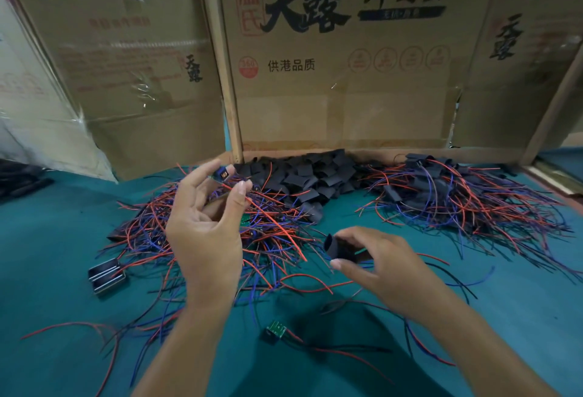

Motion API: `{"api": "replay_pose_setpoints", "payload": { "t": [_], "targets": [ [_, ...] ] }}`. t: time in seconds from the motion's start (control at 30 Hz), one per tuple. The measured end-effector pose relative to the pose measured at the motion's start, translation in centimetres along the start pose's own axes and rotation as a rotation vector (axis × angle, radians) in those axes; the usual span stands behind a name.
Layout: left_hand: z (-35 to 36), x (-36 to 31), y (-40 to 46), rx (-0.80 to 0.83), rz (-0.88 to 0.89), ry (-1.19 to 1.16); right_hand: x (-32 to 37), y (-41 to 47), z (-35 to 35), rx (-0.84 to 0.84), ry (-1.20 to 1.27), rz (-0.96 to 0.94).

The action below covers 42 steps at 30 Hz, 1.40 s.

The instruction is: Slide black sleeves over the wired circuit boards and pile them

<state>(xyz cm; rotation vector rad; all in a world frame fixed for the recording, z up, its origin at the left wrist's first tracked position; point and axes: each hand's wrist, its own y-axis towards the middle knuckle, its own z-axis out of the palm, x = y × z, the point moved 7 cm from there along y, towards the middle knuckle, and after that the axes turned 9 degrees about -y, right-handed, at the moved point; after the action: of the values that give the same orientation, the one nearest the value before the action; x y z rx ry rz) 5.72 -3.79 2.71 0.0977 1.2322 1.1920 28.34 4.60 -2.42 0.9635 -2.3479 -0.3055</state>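
A: Your left hand (205, 226) is raised above the tangle of bare wired boards (220, 239), palm turned toward you. What are the fingertips on?

B: You pinch a small wired circuit board (223, 173) between them, up at the top of the hand; its red wire (271, 220) trails down and to the right over the tangle. The thumb (238, 198) stands a little apart from the board (I cannot tell whether it touches the wire).

A: And your right hand (375, 262)?

B: Lower and to the right, just above the green table mat (520, 317). You hold one black sleeve (339, 247) between thumb and curled fingers, its open end toward the left. Sleeve and board are well apart.

A: Where does the stock lie?

B: The loose black sleeves (312, 176) are heaped at the back, against the foot of the cardboard box wall (347, 81). To their right is the pile of sleeved boards (441, 188), with red, blue and black wires fanning out toward you.

A: Anything nearer?

B: One green board (276, 330) lies alone on the mat between your forearms, its wires running off to the right. At the left edge of the tangle sits a dark block with metal strips (107, 275) (too blurred to name).
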Motion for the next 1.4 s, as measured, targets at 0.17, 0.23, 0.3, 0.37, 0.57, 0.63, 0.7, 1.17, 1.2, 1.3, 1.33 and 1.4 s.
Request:
{"api": "replay_pose_setpoints", "payload": {
  "t": [0.17,0.23,0.3,0.37,0.57,0.63,0.7,1.17,1.2,1.3,1.33,1.4],
  "targets": [
    [0.0,-1.4,-0.4,0.023,0.128,0.046,2.5,-0.6,-0.7,-0.095,-0.013,-0.085],
    [0.1,-1.5,-0.4,0.039,0.139,0.043,2.7,-0.6,-0.9,-0.106,-0.022,-0.085],
    [0.1,-1.5,-0.5,0.047,0.146,0.044,2.8,-0.6,-0.9,-0.102,-0.023,-0.096],
    [0.2,-1.5,-0.5,0.049,0.146,0.039,3.0,-0.6,-0.8,-0.092,-0.036,-0.112],
    [0.4,-1.4,-0.7,0.064,0.149,0.035,3.3,-0.7,-0.1,-0.052,-0.059,-0.116],
    [0.4,-1.3,-0.7,0.069,0.149,0.043,3.5,-0.7,-0.1,-0.053,-0.045,-0.130],
    [0.4,-1.2,-0.8,0.070,0.163,0.063,3.8,-0.7,-0.2,-0.043,-0.025,-0.150],
    [0.1,-1.5,-0.6,0.075,0.231,0.086,4.8,-0.9,0.4,0.048,0.016,-0.203],
    [0.1,-1.6,-0.7,0.074,0.244,0.091,4.9,-0.9,0.4,0.049,0.017,-0.206],
    [0.2,-1.8,-0.9,0.075,0.277,0.103,5.1,-1.0,0.5,0.035,0.006,-0.205],
    [0.3,-1.8,-1.0,0.076,0.288,0.113,5.2,-1.0,0.5,0.029,0.003,-0.202],
    [0.5,-2.1,-1.3,0.077,0.326,0.153,5.3,-1.0,0.4,0.019,0.014,-0.189]
  ]
}}
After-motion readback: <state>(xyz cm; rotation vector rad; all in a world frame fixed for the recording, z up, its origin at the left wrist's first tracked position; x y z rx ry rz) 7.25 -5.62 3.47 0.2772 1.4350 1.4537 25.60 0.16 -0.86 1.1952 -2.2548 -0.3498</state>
